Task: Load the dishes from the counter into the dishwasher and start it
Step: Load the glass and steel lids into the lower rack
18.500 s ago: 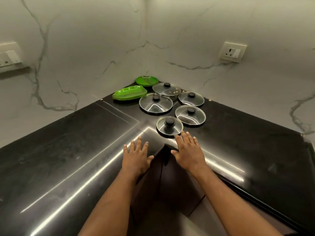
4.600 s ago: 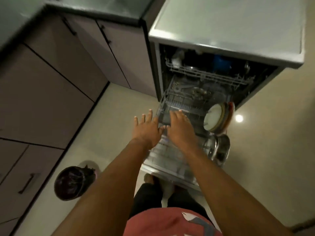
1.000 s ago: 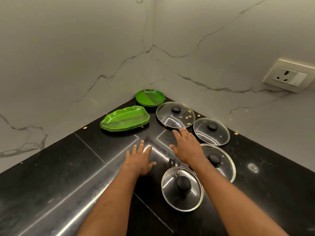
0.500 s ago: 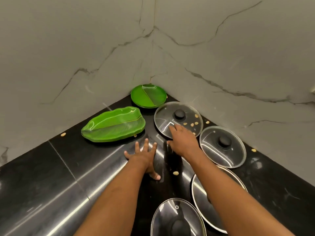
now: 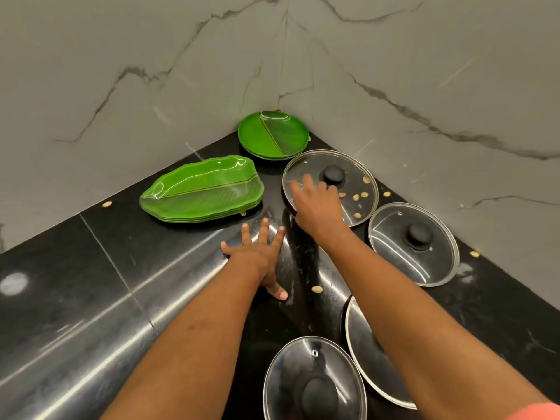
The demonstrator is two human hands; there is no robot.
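Observation:
On the black counter (image 5: 91, 268) lie several glass lids with black knobs. My right hand (image 5: 318, 204) reaches over the near-left edge of the far lid (image 5: 354, 174), fingers extended onto its glass beside the knob; small food bits lie on that lid. My left hand (image 5: 257, 256) rests flat on the counter, fingers spread. A second lid (image 5: 415, 244) sits to the right, a third (image 5: 366, 353) is partly hidden under my right forearm, and a fourth (image 5: 315, 380) lies nearest me. A stack of green leaf-shaped plates (image 5: 203, 189) and round green plates (image 5: 272, 134) sit in the corner.
Marble walls (image 5: 151, 71) close the corner behind the dishes. Loose food crumbs (image 5: 317, 288) are scattered on the counter. The dishwasher is out of view.
My right hand has moved forward onto the far lid, towards its knob. My left hand stays flat on the counter. The view has shifted closer to the corner.

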